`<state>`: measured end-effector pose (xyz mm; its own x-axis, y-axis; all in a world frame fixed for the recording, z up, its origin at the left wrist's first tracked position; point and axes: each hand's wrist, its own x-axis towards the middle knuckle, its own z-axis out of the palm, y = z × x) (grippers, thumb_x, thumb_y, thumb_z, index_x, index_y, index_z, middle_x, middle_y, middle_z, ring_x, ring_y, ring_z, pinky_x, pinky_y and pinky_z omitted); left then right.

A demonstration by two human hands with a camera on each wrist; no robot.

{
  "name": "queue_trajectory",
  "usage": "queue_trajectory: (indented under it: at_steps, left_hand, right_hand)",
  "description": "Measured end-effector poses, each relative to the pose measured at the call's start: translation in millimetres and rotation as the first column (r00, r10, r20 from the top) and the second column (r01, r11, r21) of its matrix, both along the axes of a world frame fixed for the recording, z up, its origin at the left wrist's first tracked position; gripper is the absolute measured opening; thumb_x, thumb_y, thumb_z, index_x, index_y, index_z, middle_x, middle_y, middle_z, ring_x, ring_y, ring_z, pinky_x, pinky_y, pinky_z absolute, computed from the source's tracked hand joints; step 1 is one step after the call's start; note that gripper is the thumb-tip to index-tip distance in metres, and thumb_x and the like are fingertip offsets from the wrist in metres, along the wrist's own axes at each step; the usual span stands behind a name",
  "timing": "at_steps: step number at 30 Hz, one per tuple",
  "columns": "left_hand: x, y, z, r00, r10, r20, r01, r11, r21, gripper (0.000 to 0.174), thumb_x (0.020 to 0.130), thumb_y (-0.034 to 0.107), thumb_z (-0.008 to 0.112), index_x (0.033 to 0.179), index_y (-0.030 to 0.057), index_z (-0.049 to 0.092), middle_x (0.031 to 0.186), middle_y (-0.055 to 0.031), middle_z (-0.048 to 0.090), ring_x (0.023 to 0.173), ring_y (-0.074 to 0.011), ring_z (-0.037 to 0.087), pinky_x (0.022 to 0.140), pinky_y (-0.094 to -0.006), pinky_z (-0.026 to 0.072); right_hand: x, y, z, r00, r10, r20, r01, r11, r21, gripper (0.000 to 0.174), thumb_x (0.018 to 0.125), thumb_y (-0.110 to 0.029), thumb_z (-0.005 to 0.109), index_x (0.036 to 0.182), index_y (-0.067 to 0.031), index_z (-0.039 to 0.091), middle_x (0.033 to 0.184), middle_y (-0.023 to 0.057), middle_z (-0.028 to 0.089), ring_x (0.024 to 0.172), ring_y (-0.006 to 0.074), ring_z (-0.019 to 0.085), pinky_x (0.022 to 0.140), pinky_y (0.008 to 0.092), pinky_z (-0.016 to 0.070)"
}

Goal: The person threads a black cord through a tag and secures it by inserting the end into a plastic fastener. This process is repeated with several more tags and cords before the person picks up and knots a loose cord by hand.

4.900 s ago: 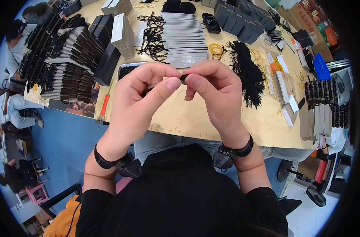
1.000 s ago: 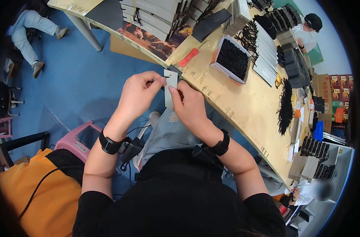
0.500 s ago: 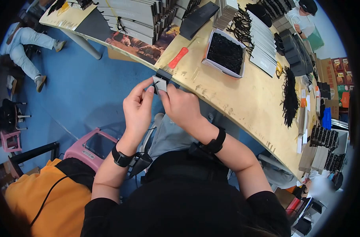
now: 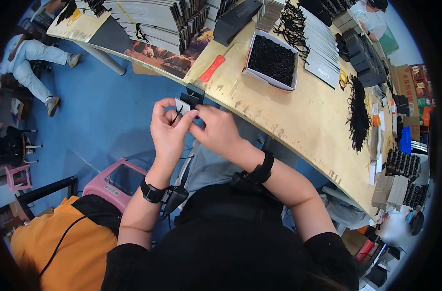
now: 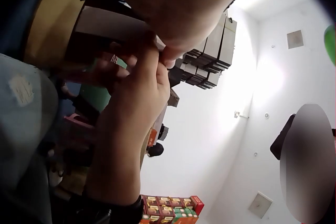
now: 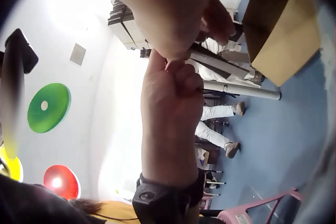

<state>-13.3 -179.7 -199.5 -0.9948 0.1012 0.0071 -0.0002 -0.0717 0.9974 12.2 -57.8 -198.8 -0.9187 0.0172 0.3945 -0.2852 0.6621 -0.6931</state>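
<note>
The left hand (image 4: 168, 130) and right hand (image 4: 217, 130) are pinched shut on a small tag (image 4: 181, 105), best held flat, it is judged, while its black string (image 4: 176, 115) is drawn snug.

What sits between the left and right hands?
A small white card tag with a black string, pinched by left hand and right hand; head view shows it.

Head camera's looking steeply down from above on the left hand (image 4: 168, 128) and right hand (image 4: 216, 131) beside the table (image 4: 298, 116) edge, while both wrist cameras peer upward, very close, sharing those meeting fingertips.
</note>
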Motion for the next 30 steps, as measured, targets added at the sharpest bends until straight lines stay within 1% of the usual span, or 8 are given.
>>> queue_trajectory:
  at_steps: [7, 10, 12, 15, 22, 24, 25, 30]
  left_hand:
    - [4, -12, 7, 0.993, -0.104, 0.052, 0.104, 0.995, 0.000, 0.033, 0.077, 0.005, 0.068, 0.100, 0.0025, 0.045, 0.054, 0.0059, 0.040, 0.048, -0.0008, 0.035, 0.044, -0.0165, 0.0279]
    - [7, -14, 1, 0.990, -0.121, 0.073, 0.114, 0.990, 0.087, 0.031, 0.080, 0.005, 0.064, 0.104, 0.0020, 0.045, 0.057, 0.0047, 0.043, 0.051, -0.0010, 0.038, 0.047, -0.0167, 0.0302]
    - [10, -15, 6, 0.989, -0.147, 0.024, 0.144, 0.985, 0.098, 0.030, 0.085, 0.005, 0.057, 0.111, 0.0012, 0.045, 0.059, 0.0035, 0.046, 0.054, -0.0013, 0.040, 0.050, -0.0175, 0.0319]
    - [9, -36, 9, 0.945, -0.326, 0.009, 0.325, 0.945, 0.027, 0.029, 0.088, 0.006, 0.051, 0.115, -0.0003, 0.046, 0.060, 0.0026, 0.046, 0.056, -0.0023, 0.041, 0.052, -0.0185, 0.0336]
    - [9, -50, 8, 0.939, -0.341, 0.045, 0.334, 0.935, 0.121, 0.015, 0.089, 0.006, 0.051, 0.100, -0.0024, 0.054, 0.059, 0.0014, 0.049, 0.052, -0.0039, 0.043, 0.051, -0.0185, 0.0345]
    - [12, -42, 31, 0.947, -0.321, 0.017, 0.318, 0.942, 0.105, 0.013, 0.089, 0.006, 0.051, 0.098, -0.0022, 0.055, 0.059, 0.0012, 0.050, 0.051, -0.0037, 0.044, 0.051, -0.0183, 0.0344]
    - [14, -37, 44, 0.954, -0.301, -0.005, 0.300, 0.950, 0.090, 0.012, 0.088, 0.006, 0.052, 0.096, -0.0021, 0.055, 0.059, 0.0011, 0.051, 0.051, -0.0034, 0.044, 0.050, -0.0181, 0.0342]
    - [16, -17, 86, 0.902, -0.401, -0.161, 0.409, 0.912, 0.020, 0.010, 0.087, 0.004, 0.053, 0.094, -0.0015, 0.056, 0.060, 0.0002, 0.054, 0.049, -0.0032, 0.046, 0.048, -0.0177, 0.0345]
  right_hand:
    - [2, -4, 1, 0.979, 0.171, 0.106, -0.135, 0.949, -0.284, 0.019, 0.076, -0.018, 0.062, 0.082, -0.0029, 0.053, 0.063, 0.0141, 0.057, 0.054, 0.0299, 0.058, 0.047, 0.0354, 0.0459]
    - [3, -7, 3, 0.906, 0.278, 0.320, -0.012, 0.772, -0.636, 0.018, 0.077, -0.018, 0.061, 0.081, -0.0027, 0.051, 0.061, 0.0137, 0.057, 0.052, 0.0292, 0.058, 0.045, 0.0359, 0.0449]
    - [2, -8, -10, 0.992, 0.105, 0.075, -0.094, 0.986, -0.139, 0.017, 0.079, -0.017, 0.059, 0.079, -0.0039, 0.049, 0.059, 0.0116, 0.057, 0.049, 0.0275, 0.058, 0.043, 0.0355, 0.0449]
    - [6, -3, -11, 0.992, 0.119, -0.031, -0.114, 0.985, 0.131, 0.016, 0.080, -0.018, 0.058, 0.075, -0.0056, 0.048, 0.058, 0.0098, 0.057, 0.049, 0.0276, 0.058, 0.043, 0.0360, 0.0452]
    - [16, 5, 10, 0.946, 0.319, 0.058, -0.324, 0.928, 0.183, 0.015, 0.081, -0.019, 0.059, 0.081, -0.0047, 0.054, 0.062, 0.0106, 0.057, 0.051, 0.0222, 0.059, 0.045, 0.0335, 0.0457]
    - [22, 9, 41, 0.904, 0.358, 0.234, -0.232, 0.870, -0.435, 0.022, 0.084, -0.021, 0.058, 0.095, -0.0018, 0.059, 0.067, 0.0087, 0.059, 0.051, 0.0139, 0.057, 0.047, 0.0278, 0.0450]
    - [24, 11, 57, 0.848, 0.424, 0.318, -0.019, 0.625, -0.781, 0.029, 0.087, -0.024, 0.057, 0.104, -0.0007, 0.059, 0.073, 0.0045, 0.060, 0.052, 0.0078, 0.054, 0.048, 0.0225, 0.0425]
    - [21, 36, 105, 0.822, 0.477, 0.311, 0.077, 0.448, -0.891, 0.023, 0.086, -0.021, 0.059, 0.097, -0.0011, 0.061, 0.075, 0.0010, 0.060, 0.053, 0.0044, 0.052, 0.046, 0.0183, 0.0396]
